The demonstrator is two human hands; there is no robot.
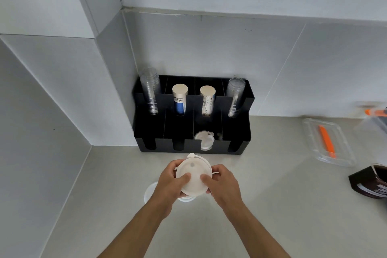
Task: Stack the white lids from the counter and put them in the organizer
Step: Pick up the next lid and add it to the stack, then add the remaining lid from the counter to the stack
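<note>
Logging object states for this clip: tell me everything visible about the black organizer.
The black organizer sits on the counter in the wall corner. It looks like matte plastic, two-tiered, with dividers and notched fronts. The back row holds clear cup stacks at both ends and two paper cup stacks between. One front slot holds white lids; the others look empty.

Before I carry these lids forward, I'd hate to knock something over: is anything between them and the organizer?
Nothing visible. Both hands, left and right, hold the lids above the counter, and only bare counter lies before the organizer. One front slot already holds lids.
</note>
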